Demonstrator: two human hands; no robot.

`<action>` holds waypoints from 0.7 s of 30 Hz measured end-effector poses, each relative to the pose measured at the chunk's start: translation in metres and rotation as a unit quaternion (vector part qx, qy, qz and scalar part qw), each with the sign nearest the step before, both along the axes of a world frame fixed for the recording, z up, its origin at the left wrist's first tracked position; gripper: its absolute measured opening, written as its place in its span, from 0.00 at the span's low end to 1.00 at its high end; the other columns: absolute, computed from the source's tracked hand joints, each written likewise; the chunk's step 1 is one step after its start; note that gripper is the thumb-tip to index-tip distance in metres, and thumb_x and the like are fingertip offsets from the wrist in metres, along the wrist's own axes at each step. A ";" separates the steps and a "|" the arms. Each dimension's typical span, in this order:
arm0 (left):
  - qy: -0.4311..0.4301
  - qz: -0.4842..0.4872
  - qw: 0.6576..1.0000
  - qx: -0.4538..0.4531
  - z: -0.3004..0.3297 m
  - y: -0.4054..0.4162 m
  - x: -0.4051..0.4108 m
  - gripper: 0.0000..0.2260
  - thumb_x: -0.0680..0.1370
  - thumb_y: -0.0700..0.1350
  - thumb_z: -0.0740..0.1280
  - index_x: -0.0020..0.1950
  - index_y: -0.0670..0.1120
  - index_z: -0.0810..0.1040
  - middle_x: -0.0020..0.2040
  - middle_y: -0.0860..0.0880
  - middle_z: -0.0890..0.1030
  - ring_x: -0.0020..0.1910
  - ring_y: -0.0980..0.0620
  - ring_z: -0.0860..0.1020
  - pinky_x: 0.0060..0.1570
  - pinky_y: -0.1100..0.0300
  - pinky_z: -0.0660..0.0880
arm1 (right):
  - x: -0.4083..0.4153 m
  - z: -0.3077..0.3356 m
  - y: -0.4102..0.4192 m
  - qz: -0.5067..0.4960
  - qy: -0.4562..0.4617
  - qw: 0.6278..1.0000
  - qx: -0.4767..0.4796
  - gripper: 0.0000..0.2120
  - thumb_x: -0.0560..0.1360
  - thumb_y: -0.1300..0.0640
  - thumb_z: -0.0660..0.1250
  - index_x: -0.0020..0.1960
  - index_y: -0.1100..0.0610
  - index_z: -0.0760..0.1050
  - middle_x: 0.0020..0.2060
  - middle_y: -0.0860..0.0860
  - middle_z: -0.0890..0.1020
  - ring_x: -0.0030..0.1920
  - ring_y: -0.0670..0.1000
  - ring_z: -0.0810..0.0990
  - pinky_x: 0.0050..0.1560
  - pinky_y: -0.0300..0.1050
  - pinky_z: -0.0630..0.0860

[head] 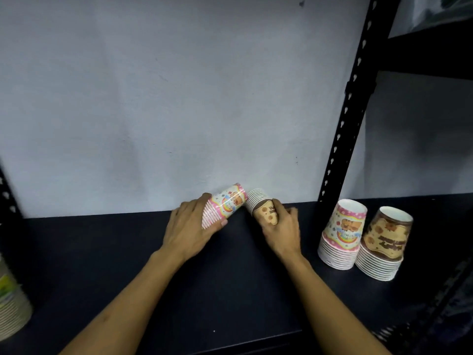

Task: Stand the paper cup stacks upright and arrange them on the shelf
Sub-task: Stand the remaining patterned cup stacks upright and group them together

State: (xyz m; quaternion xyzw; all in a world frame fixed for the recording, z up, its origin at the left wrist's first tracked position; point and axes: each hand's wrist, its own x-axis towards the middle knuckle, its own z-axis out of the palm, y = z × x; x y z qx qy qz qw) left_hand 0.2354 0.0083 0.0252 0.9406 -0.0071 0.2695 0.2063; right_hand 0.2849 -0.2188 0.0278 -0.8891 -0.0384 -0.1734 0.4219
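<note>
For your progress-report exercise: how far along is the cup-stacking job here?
Done: a pink stack and a brown stack stand at the right of the shelf. In hand: the left hand holds a tipped pink stack, the right hand a tipped brown stack. Left: standing both upright.

The shelf is flat black, and its perforated upright post is black too. The wall behind is pale grey-blue. The stack in the left hand is white with pink dotted bands, a rainbow and orange cartoon figures. At 3 o'clock from it, the stack in the right hand is tan with brown blotches and white rims. Further towards 3 o'clock, the pink standing stack repeats the rainbow print, and the brown standing stack the tan-and-brown one.
</note>
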 end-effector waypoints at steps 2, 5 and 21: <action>0.012 -0.011 0.996 -0.086 0.004 -0.003 -0.004 0.31 0.73 0.67 0.67 0.71 0.55 0.68 0.60 0.53 0.78 0.58 0.49 0.75 0.55 0.50 0.75 | -0.002 -0.001 -0.005 0.023 0.019 0.996 0.081 0.37 0.70 0.44 0.77 0.72 0.56 0.68 0.63 0.56 0.75 0.60 0.56 0.77 0.56 0.45 0.73; 0.011 -0.025 0.973 -0.228 0.009 -0.007 -0.006 0.26 0.71 0.59 0.75 0.65 0.55 0.71 0.54 0.57 0.80 0.52 0.53 0.80 0.48 0.59 0.77 | -0.001 0.003 -0.014 0.002 0.055 0.986 0.160 0.34 0.64 0.46 0.82 0.61 0.58 0.70 0.55 0.55 0.80 0.51 0.54 0.79 0.49 0.45 0.74; 0.032 -0.030 0.937 -0.346 -0.003 0.015 0.009 0.28 0.67 0.55 0.81 0.60 0.52 0.71 0.56 0.56 0.82 0.53 0.59 0.82 0.52 0.60 0.79 | 0.031 0.074 0.003 0.172 -0.034 0.984 0.013 0.39 0.66 0.51 0.81 0.73 0.57 0.71 0.66 0.54 0.75 0.66 0.52 0.75 0.66 0.45 0.72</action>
